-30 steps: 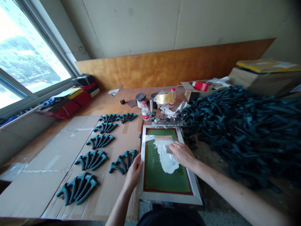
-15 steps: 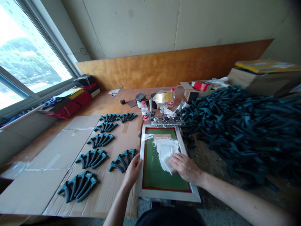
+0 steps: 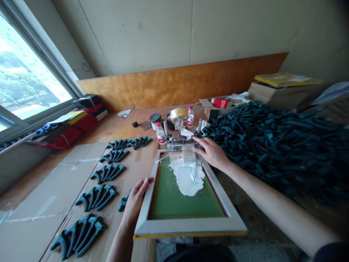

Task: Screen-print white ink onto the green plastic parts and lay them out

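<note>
A silk-screen frame [image 3: 143,218] with green mesh lies in front of me, its near edge raised. White ink [image 3: 188,182] is spread over the mesh's upper middle. My left hand [image 3: 137,193] grips the frame's left rim, fingertips on top. At the far end, a translucent squeegee [image 3: 189,155] leans against the metal hinge clamp [image 3: 174,145]. Beside its right edge is my right hand [image 3: 214,153], fingers apart; whether a fingertip touches the squeegee I cannot tell. Left of the frame, one dark green curved part [image 3: 123,201] is partly hidden by my left hand.
Several dark green slatted parts [image 3: 96,197] lie in a column on cardboard [image 3: 35,218] at left. A large heap of similar parts [image 3: 272,145] fills the right. Behind the clamp stand bottles [image 3: 160,134], an ink tub [image 3: 155,119] and a tape roll [image 3: 178,114].
My right hand has carried the squeegee from the ink to the far end and loosened its fingers. The frame's near edge has risen, with my left hand on its rim. The view has shifted.
</note>
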Tool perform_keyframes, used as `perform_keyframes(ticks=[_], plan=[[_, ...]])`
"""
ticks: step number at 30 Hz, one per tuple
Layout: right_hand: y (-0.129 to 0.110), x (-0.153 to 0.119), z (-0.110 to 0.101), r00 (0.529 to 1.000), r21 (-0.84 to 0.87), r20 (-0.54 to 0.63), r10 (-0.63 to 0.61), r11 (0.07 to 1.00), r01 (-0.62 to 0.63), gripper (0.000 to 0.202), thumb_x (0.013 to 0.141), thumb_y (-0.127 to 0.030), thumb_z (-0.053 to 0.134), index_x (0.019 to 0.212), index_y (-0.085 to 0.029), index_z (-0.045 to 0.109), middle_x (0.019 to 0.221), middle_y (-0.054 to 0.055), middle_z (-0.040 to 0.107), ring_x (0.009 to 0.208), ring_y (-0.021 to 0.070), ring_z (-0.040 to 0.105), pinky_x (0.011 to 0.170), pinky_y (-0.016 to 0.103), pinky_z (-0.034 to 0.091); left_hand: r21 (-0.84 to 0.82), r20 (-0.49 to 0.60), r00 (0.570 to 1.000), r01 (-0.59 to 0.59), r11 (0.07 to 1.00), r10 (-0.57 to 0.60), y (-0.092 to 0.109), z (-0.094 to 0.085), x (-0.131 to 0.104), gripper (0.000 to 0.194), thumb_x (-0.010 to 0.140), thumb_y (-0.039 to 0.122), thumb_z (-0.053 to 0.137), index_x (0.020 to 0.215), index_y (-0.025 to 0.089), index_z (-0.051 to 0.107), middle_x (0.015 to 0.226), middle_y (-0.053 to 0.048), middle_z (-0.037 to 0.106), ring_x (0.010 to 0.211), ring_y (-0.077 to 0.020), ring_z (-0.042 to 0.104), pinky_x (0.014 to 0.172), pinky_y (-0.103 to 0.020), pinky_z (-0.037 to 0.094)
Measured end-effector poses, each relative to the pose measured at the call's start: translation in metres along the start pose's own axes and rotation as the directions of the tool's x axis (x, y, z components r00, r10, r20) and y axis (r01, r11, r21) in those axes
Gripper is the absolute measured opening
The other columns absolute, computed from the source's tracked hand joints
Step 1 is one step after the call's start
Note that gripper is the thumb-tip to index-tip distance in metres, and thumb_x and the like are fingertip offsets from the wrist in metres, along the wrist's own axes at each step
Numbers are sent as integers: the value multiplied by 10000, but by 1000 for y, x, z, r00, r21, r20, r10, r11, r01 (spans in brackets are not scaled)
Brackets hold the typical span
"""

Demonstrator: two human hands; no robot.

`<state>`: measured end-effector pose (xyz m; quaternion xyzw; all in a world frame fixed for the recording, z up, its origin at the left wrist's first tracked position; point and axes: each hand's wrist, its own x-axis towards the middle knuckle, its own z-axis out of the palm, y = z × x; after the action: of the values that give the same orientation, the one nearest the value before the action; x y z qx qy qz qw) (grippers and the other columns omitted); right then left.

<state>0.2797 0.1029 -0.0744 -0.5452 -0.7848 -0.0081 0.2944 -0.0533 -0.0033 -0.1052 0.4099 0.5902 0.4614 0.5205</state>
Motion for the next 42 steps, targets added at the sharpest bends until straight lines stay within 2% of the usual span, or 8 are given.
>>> perform_keyframes(ticks=[4,10,13,17,22,27,32,42], plan=[[29,-41,5,966,72,40,255,964,-257,330,937,-419,401,1058,-198,615,895,72,624,831,221,597,771,356,482,-118,-77,976,-211,970,203,56,15,18,469,792,594,554,963,172,668,900,-45,697,760,-175,632,603,-248,486],[-2,-124,68,928,23,364,75,996,-89,243,829,-423,612,811,-184,568,893,75,613,859,218,596,742,314,462,-357,-181,934,-356,864,309,93,44,45,321,815,505,583,894,193,581,770,-4,655,644,-105,593,516,-180,422],[-20,-134,78,908,-58,385,164,987,-153,99,894,-247,533,824,-178,535,846,86,624,805,212,609,711,301,439,-362,-227,951,-282,889,209,48,63,24,323,791,502,616,807,183,568,653,20,620,526,-79,539,482,-168,394],[-65,-141,74,958,-16,223,178,984,-179,84,936,-228,460,892,-193,522,851,88,620,805,224,596,714,323,447,-120,230,928,324,938,-291,-47,95,-34,524,684,641,653,868,151,651,728,-97,699,557,-180,627,419,-232,415],[-101,-143,75,953,187,211,-219,966,180,119,944,-251,450,884,-212,546,891,45,604,866,203,552,801,343,458,-282,101,911,412,866,-400,-98,90,-56,609,672,718,600,994,202,637,989,-120,725,890,-263,695,580,-284,530],[33,-110,70,982,10,131,138,990,-141,249,923,-156,378,912,-190,624,953,94,624,938,216,565,838,351,458,-217,-281,868,359,908,-410,-109,-4,-24,565,751,687,533,932,157,608,963,-141,735,702,-211,718,515,-264,513],[170,-98,80,839,-321,249,483,859,-399,313,822,-68,400,954,-110,682,971,223,647,843,264,629,724,387,439,112,-495,767,522,845,-408,-141,-76,-17,529,878,643,292,809,177,533,866,-150,732,661,-213,716,549,-294,528],[205,-106,87,904,-248,229,360,920,-303,245,686,-114,455,799,-206,652,852,192,654,730,305,647,609,407,419,539,-638,738,631,558,-218,-134,-65,-6,547,861,611,383,988,147,643,1009,-200,695,1024,-347,640,861,-453,478]])
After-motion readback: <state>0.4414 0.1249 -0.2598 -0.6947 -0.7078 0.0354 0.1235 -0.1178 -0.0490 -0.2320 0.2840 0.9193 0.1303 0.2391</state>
